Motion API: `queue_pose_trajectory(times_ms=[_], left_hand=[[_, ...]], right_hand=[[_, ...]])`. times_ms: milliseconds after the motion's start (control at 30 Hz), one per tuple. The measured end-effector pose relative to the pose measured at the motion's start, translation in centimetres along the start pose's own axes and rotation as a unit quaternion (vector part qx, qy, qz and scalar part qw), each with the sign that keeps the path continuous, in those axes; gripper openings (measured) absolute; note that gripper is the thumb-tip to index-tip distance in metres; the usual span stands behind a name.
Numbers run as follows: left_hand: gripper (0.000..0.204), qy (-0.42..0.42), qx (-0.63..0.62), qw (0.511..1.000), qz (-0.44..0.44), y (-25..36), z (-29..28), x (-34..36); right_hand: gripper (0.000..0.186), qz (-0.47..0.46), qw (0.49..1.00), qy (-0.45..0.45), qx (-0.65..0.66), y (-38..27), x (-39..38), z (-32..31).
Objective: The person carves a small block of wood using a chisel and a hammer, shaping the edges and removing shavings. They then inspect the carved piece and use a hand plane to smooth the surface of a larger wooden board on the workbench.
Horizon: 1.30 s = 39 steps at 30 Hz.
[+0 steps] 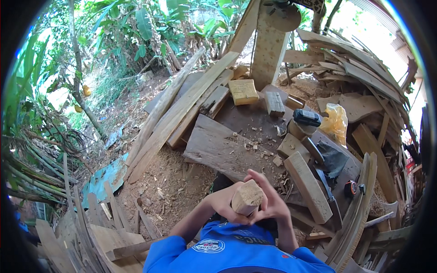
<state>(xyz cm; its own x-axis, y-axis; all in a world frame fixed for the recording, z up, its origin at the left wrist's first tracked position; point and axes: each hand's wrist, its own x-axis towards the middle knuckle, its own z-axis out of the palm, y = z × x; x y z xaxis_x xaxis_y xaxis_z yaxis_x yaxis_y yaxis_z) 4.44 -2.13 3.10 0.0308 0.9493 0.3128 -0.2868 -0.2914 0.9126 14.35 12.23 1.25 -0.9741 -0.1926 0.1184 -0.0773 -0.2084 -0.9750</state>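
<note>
Between my left hand (223, 207) and my right hand (273, 202) is an upright piece of pale wood (248, 196), its rough top facing up toward me. Both hands are closed around it at chest level, with some fingers of the right curving up along its far side. Just beyond them lies a weathered plank (209, 145) on a work surface scattered with shavings. A long wooden block (307, 186) rests to the right of my hands, beside a long dark metal tool (330, 200).
A black device (306, 117), a yellow plastic bag (334, 125), a dark cloth (330, 157) and an orange tape measure (350, 189) lie at the right. Long boards (164, 127) lean at the left; stacked slabs (359, 68) fill the back right. Banana plants grow beyond.
</note>
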Motion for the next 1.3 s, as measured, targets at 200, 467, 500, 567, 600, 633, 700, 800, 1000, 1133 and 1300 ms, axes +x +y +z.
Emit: queue_pose_trajectory(times_ms=[200,467,500,567,600,633,700,800,1000,1133,1300], left_hand=[[0.044,-0.049,-0.108,0.989,-0.088,-5.8,0.7,1.7],[0.027,0.152,0.015,0.985,-0.076,-5.4,2.0,1.8],[0.030,0.220,0.091,0.971,-0.031,-5.2,2.3,2.4],[0.039,0.271,0.155,0.948,-0.066,-6.0,1.7,2.3],[0.043,0.276,0.186,0.939,-0.087,-6.1,1.4,2.4],[0.043,0.318,0.253,0.913,-0.044,-6.1,1.5,3.0],[0.044,0.371,0.380,0.847,0.012,-6.4,1.3,4.0],[0.044,0.392,0.519,0.759,0.038,-7.3,0.5,4.5],[0.033,0.326,0.458,0.827,0.002,-7.3,0.0,4.1],[0.027,0.183,0.319,0.929,-0.024,-4.9,-0.6,4.0],[0.027,0.024,0.124,0.990,-0.058,-3.5,-0.1,3.4]], right_hand=[[0.109,-0.098,0.990,-0.021,0.099,-3.4,1.4,0.1],[0.011,-0.144,0.982,0.041,-0.117,-3.2,1.0,-1.1],[0.011,-0.153,0.973,0.093,-0.143,-2.6,0.9,-1.1],[0.009,-0.157,0.948,0.211,-0.178,-1.0,1.0,-1.1],[0.010,-0.151,0.938,0.263,-0.166,-0.3,1.1,-0.8],[0.010,-0.169,0.917,0.309,-0.189,-0.5,1.3,-0.6],[0.009,-0.201,0.872,0.396,-0.203,-0.7,1.8,-0.3],[0.009,-0.218,0.824,0.507,-0.128,-1.0,2.3,0.1],[0.013,-0.203,0.844,0.484,-0.109,-1.4,1.2,-0.6],[0.015,-0.267,0.908,0.313,-0.082,-2.5,0.5,-1.5],[0.016,-0.322,0.940,0.078,-0.082,-6.1,1.8,-1.0]])
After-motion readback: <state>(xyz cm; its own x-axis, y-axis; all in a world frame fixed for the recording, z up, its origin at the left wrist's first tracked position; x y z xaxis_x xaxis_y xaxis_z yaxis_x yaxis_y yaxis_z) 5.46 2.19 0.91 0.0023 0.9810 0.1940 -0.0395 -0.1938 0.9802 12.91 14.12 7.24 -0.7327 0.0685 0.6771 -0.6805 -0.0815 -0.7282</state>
